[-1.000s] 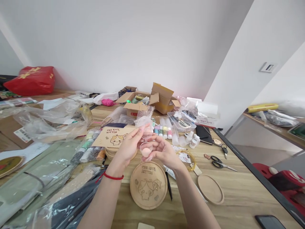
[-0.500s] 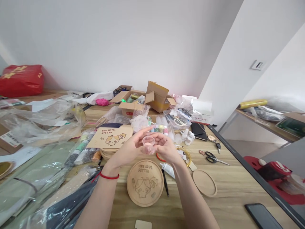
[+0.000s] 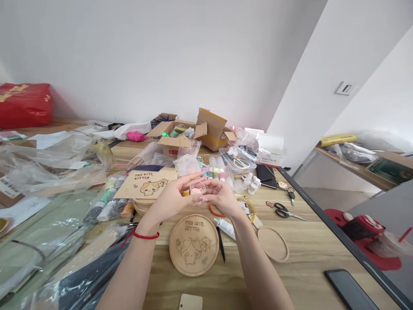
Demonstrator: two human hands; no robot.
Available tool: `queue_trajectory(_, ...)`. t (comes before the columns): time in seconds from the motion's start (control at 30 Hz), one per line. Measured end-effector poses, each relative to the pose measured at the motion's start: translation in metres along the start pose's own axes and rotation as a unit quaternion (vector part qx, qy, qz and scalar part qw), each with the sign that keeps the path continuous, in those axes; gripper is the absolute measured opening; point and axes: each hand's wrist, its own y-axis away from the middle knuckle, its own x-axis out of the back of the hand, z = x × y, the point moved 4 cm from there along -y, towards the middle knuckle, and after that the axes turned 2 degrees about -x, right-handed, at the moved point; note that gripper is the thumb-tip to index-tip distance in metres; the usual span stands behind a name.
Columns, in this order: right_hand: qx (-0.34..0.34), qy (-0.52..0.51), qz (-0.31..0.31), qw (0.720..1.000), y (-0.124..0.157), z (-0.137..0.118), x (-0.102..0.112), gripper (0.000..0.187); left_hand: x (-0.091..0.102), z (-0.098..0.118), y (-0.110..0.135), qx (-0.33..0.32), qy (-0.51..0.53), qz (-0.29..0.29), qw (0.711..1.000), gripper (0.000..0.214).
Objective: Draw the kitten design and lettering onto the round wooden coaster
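Between both hands is a small clear plastic cup [image 3: 197, 187] with something pale pink inside. My left hand [image 3: 172, 196], a red cord round its wrist, curls its fingers about the cup's left side. From the right, my right hand [image 3: 223, 197] closes its fingers and thumb on the same cup. A small orange-yellow piece [image 3: 186, 193] shows beside my left fingers; I cannot tell whether that hand holds it. Below the hands lies a round wooden plate [image 3: 194, 254] with a kitten outline and lettering. A black pen [image 3: 221, 244] lies at its right edge, near a white tube [image 3: 226, 228].
A kitten drawing card [image 3: 145, 184] rests on stacked wooden discs to the left. Small paint bottles [image 3: 215, 173] and open cardboard boxes [image 3: 211, 129] stand behind. Black scissors [image 3: 288, 211], a wooden ring-edged disc [image 3: 273, 244] and a phone [image 3: 350, 289] lie to the right.
The view has shifted slightly. The cup has tilted and sits lower among the fingers. An orange-yellow piece now shows beside my left fingers.
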Motion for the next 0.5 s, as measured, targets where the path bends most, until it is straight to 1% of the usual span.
queue_trajectory(0.1, -0.019, 0.034, 0.015, 0.999, 0.001, 0.002, 0.007, 0.036, 0.001, -0.003, -0.001, -0.003, 0.01, 0.021, 1.0, 0.057)
queue_trajectory(0.17, -0.017, 0.105, 0.042, 0.993, 0.003, 0.0, 0.02, 0.037, 0.003, -0.006, -0.001, -0.007, 0.015, 0.03, 0.999, 0.059)
queue_trajectory(0.2, -0.008, 0.162, 0.072, 0.984, 0.004, -0.002, 0.03, 0.037, 0.005, -0.006, -0.001, -0.008, 0.015, 0.033, 0.999, 0.061)
queue_trajectory(0.23, 0.002, 0.228, 0.116, 0.967, 0.005, -0.005, 0.044, 0.034, 0.006, -0.007, -0.001, -0.008, 0.012, 0.038, 0.999, 0.062)
queue_trajectory(0.27, 0.021, 0.309, 0.186, 0.932, 0.008, -0.01, 0.061, 0.029, 0.008, -0.006, 0.0, -0.01, 0.007, 0.045, 0.999, 0.062)
queue_trajectory(0.3, 0.037, 0.387, 0.265, 0.882, 0.011, -0.016, 0.079, 0.025, 0.01, -0.006, 0.0, -0.012, 0.003, 0.054, 0.998, 0.062)
queue_trajectory(0.33, 0.039, 0.412, 0.318, 0.853, 0.013, -0.02, 0.098, 0.024, 0.012, -0.004, 0.001, -0.015, -0.001, 0.063, 0.998, 0.062)
queue_trajectory(0.4, 0.03, 0.438, 0.396, 0.806, 0.017, -0.026, 0.136, 0.033, 0.015, -0.001, 0.002, -0.017, 0.002, 0.079, 0.997, 0.061)
queue_trajectory(0.43, 0.019, 0.453, 0.423, 0.784, 0.017, -0.029, 0.154, 0.036, 0.016, 0.001, 0.002, -0.015, 0.01, 0.086, 0.996, 0.062)
queue_trajectory(0.5, -0.005, 0.485, 0.449, 0.75, 0.016, -0.031, 0.184, 0.037, 0.018, 0.004, 0.003, -0.007, 0.027, 0.095, 0.995, 0.065)
